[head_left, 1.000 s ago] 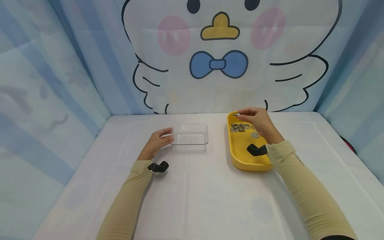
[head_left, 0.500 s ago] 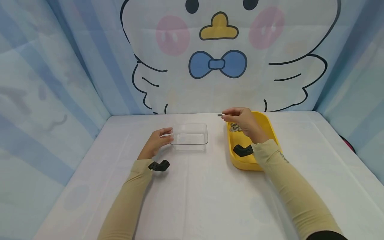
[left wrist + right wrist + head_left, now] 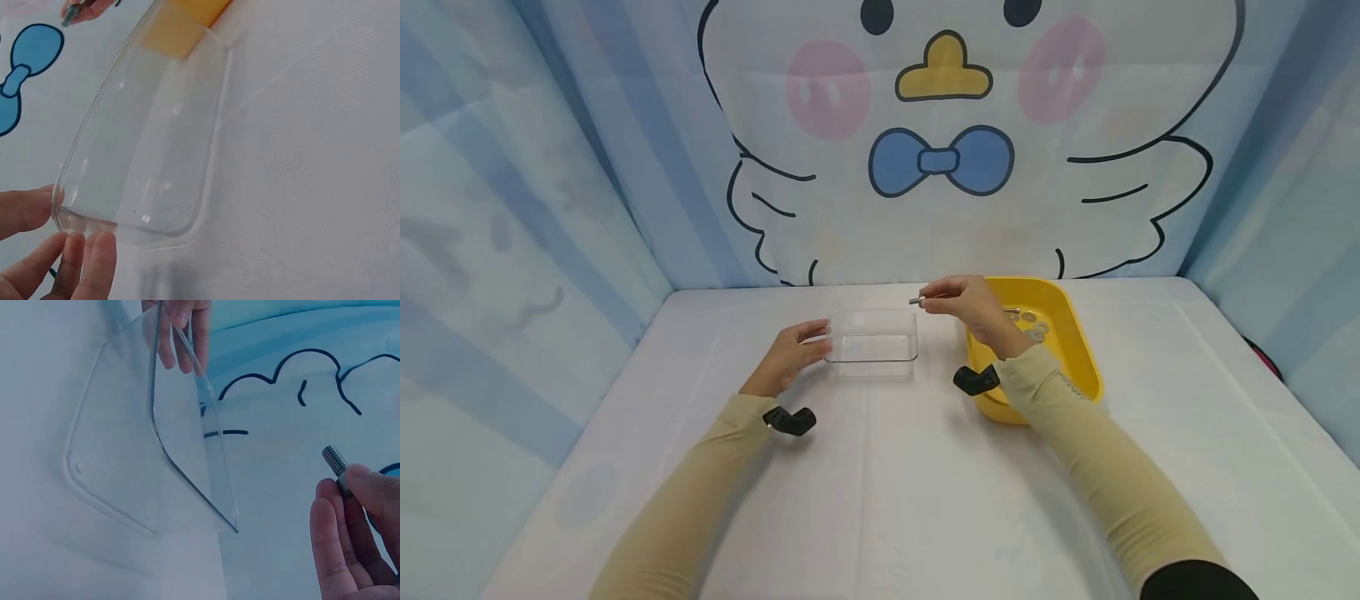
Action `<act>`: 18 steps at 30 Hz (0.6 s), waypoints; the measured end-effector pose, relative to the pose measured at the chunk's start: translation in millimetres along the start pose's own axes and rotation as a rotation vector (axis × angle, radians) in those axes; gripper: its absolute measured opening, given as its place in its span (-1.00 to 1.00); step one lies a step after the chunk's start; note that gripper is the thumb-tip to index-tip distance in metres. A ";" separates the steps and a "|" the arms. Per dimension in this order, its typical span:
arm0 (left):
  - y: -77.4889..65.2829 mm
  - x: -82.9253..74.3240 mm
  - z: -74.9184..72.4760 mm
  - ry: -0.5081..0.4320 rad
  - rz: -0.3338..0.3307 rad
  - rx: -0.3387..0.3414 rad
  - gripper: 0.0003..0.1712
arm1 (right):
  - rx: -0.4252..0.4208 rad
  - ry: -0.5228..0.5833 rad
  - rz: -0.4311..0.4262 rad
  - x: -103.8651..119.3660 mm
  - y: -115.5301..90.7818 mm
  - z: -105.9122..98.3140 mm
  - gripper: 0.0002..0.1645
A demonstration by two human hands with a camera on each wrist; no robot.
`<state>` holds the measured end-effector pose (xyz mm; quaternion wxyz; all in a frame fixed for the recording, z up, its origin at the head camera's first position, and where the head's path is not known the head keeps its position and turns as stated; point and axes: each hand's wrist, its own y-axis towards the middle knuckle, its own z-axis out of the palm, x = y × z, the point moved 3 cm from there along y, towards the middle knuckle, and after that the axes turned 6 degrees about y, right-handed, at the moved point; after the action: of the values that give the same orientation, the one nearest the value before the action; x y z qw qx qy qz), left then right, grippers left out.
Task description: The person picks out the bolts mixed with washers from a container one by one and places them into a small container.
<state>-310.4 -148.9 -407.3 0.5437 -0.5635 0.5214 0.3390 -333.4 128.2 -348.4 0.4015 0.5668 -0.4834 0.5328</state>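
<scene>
Yellow rounded tray [image 3: 1067,333]: standing to the right, holding flat metal washers [image 3: 1037,329]; the arm is hiding part of the inside.
Clear rectangular plastic box [image 3: 874,337]: standing to the tray's left.
Left grip [image 3: 790,357]: resting relaxed bare fingers against the box's left end.
Right grip [image 3: 966,304]: pinching a silver threaded metal bolt [image 3: 335,460] near the box's far right corner.
White cloth-covered bench [image 3: 880,492]: carrying both containers.
Pale blue patterned curtains [image 3: 482,292]: hanging around.

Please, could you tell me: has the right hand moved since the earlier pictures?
Yes. Judged against the yellow tray in the head view, the right hand has moved to the person's left, towards the clear box.
</scene>
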 end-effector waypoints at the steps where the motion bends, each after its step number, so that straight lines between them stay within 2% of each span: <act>1: 0.1 0.2 0.0 -0.010 -0.005 -0.003 -0.34 | 0.003 -0.009 0.003 -0.5 0.8 2.6 -0.63; 8: 0.4 2.3 1.9 -0.039 -0.015 -0.022 -0.36 | 0.008 -0.084 0.043 -7.2 7.2 14.6 -0.67; 18: -1.6 4.8 3.1 -0.054 -0.019 -0.038 -0.35 | 0.018 -0.105 0.076 -11.5 8.5 23.7 -0.69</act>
<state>-307.3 -147.1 -412.0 0.5503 -0.5692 0.4945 0.3587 -336.1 104.8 -362.8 0.3497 0.5788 -0.5203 0.5216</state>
